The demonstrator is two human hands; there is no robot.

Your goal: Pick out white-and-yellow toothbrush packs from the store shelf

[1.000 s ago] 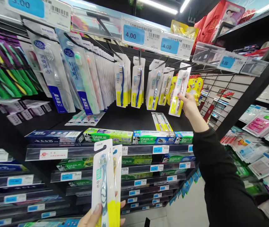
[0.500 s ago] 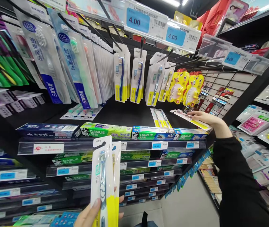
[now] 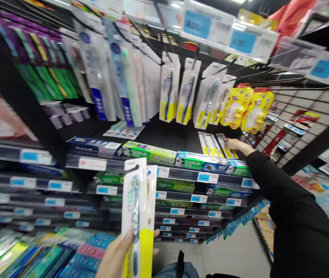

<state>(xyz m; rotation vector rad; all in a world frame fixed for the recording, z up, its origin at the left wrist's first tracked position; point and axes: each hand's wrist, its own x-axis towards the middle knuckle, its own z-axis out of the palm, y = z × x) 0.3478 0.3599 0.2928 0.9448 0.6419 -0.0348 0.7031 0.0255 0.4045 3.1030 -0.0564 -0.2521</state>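
My left hand [image 3: 115,253] is closed around packaged toothbrushes [image 3: 135,216], at least two, held upright in front of the shelf. The front pack is white with a yellow base and a blue-and-white brush. At the shelf's right end, my right hand [image 3: 238,144] has its fingers closed at the right edge of another packaged toothbrush [image 3: 223,142], which lies on the black shelf. Close to its left lie two similar packs [image 3: 210,144], side by side. Above hang more toothbrush packs on hooks, among them white-and-yellow ones [image 3: 167,94] and yellow cartoon-shaped ones [image 3: 236,106].
DARLIE toothpaste boxes [image 3: 149,153] line the shelf's front edge. A flat pack [image 3: 124,130] lies further left on the shelf [image 3: 164,133]. Hooks and price-tag rails [image 3: 225,33] jut out overhead. A wire grid [image 3: 294,104] stands at the right.
My right hand has shifted the lying pack left, close to the other two, and turned it more in line with them. The left hand still holds its packs. The view has swung left.
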